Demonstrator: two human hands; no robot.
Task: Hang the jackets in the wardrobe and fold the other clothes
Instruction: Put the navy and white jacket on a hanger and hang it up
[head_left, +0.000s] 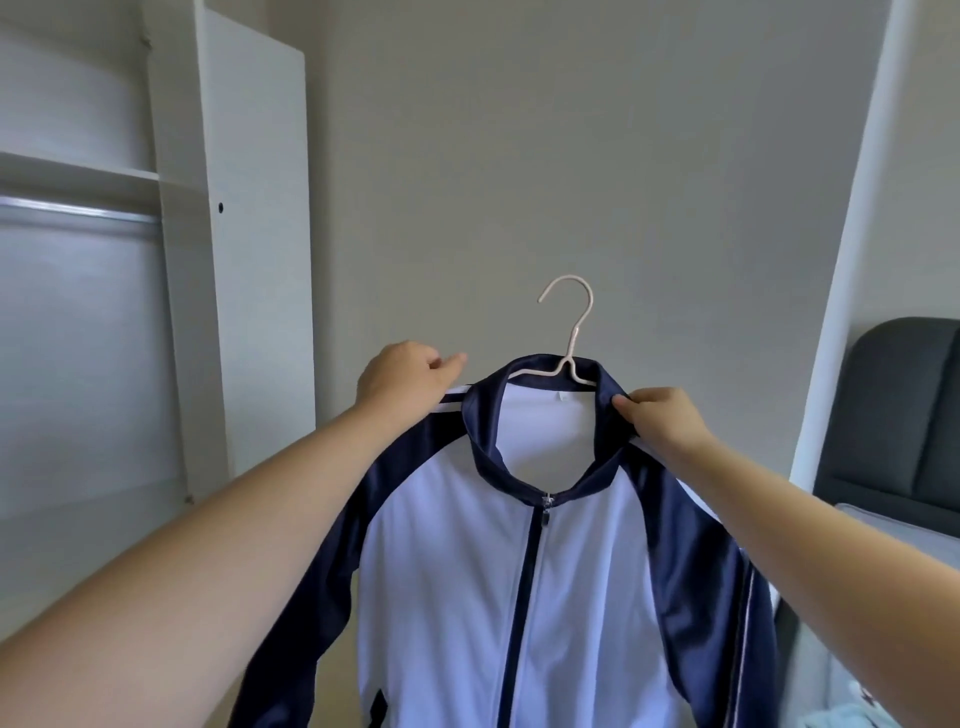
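So the jacket (519, 571) is held up in mid-air on a pale hanger (569, 332), zipped, with the left hand (405, 379) gripped over one shoulder and the right hand (660, 421) pinched on the collar edge at the other. The wardrobe rail (78, 210) is seen off to the left, well apart. Probably best if the shoulders are kept level and the hook is turned toward the rail before it's carried over, otherwise the collar could get tugged off the hanger.

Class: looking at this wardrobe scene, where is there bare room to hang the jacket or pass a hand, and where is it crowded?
The silver wardrobe rail under the white shelf shows bare along its visible length. Open wall surrounds the white wire hanger. It is crowded at the navy-and-white zip jacket collar, gripped by left hand and right hand.
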